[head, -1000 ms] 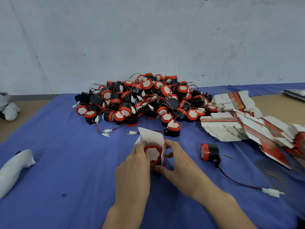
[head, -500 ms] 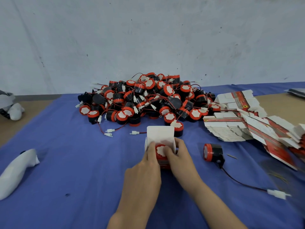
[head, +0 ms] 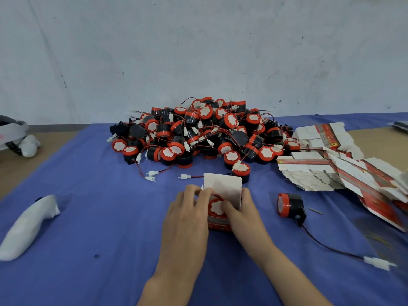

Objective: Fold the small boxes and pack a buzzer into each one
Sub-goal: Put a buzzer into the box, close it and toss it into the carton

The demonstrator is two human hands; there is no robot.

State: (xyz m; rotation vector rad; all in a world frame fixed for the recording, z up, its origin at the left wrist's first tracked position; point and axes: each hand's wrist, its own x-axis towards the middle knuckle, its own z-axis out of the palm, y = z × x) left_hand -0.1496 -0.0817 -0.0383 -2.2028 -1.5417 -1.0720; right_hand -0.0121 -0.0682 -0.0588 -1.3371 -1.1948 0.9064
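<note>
A small red and white box (head: pixel 223 188) stands on the blue cloth with its white lid flap up. A red-faced buzzer (head: pixel 216 206) sits inside its open top. My left hand (head: pixel 187 215) grips the box's left side, fingers curled over the left flap. My right hand (head: pixel 242 213) holds the right side, thumb pressing on the buzzer. A big pile of black and red buzzers (head: pixel 198 133) with wires lies behind. A stack of flat unfolded boxes (head: pixel 326 164) spreads at the right. One loose buzzer (head: pixel 289 205) lies right of my hands.
A white controller-shaped object (head: pixel 28 224) lies on the cloth at the left. The loose buzzer's wire and white plug (head: pixel 375 262) trail to the right front. A white and grey device (head: pixel 15 138) sits at the far left on the brown table.
Both hands have closed in on the box. The lid flap has turned to face me and the left fingers now curl over the side flap above the buzzer.
</note>
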